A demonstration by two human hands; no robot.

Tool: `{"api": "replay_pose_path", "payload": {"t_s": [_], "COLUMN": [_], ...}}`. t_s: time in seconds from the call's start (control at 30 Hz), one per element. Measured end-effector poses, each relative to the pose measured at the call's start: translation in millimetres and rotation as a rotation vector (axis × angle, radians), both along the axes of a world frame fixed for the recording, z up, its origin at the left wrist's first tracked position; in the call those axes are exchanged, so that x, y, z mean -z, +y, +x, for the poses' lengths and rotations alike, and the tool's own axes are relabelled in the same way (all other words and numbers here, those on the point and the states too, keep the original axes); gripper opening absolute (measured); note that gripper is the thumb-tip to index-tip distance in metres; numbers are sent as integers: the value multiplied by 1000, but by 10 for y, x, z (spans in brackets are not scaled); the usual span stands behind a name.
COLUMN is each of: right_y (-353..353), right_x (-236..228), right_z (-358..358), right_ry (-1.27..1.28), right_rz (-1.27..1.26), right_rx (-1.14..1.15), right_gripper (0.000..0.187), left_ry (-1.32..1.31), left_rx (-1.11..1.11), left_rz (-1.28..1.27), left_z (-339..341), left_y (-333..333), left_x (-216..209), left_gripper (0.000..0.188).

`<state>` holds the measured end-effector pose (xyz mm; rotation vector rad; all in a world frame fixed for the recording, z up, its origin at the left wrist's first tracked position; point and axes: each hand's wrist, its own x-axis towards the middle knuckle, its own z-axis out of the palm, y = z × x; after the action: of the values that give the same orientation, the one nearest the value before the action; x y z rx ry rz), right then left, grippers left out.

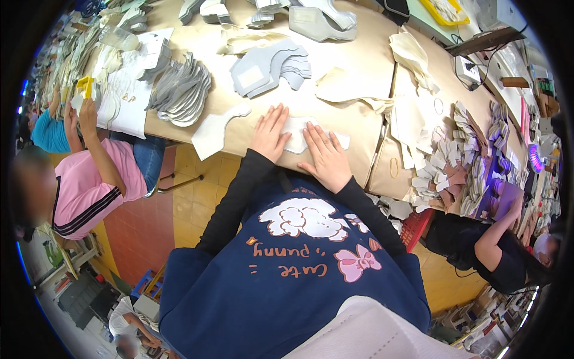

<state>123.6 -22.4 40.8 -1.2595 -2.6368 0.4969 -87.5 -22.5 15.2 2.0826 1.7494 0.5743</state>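
Both hands lie at the near edge of a brown-covered table (pixel 366 128). Between them is a pale, flat cut piece (pixel 294 143) with a darker outline. My left hand (pixel 270 133) rests on its left side, fingers stretched out. My right hand (pixel 326 157) lies flat over its right part, fingers spread, hiding some of it; a white end shows beyond this hand. Left of my left hand, another white cut piece (pixel 216 129) with a grey edge overhangs the table edge. Just beyond my hands sits a stack of grey shaped pieces (pixel 258 69) with a pale label.
A fanned grey stack (pixel 182 90) stands at left. Cream cloth pieces (pixel 353 90) lie at right, near a table seam. Piles of small pieces (pixel 445 170) cover the right end. A person in pink (pixel 95 185) sits left; another in black (pixel 484 245) is at right.
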Motion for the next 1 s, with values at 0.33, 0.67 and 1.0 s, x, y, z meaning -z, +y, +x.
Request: {"api": "replay_pose_path", "payload": {"t_s": [0.33,0.67,1.0], "right_y": [233,-183,96], "right_x": [65,191,103], "right_z": [-350,-254,72], "right_ry": [-12,202,-115], "right_rz": [142,-58,75], "right_rx": [-117,-294,207], "right_gripper": [78,64,57], "left_ry": [-27,-41,-425], "left_rx": [-60,-86,-162], "left_rz": [33,73,-234], "left_z": [-21,-73,-99], "left_y": [-197,5,109], "left_x": [-96,-12,-67], "left_gripper": [64,50,28]}}
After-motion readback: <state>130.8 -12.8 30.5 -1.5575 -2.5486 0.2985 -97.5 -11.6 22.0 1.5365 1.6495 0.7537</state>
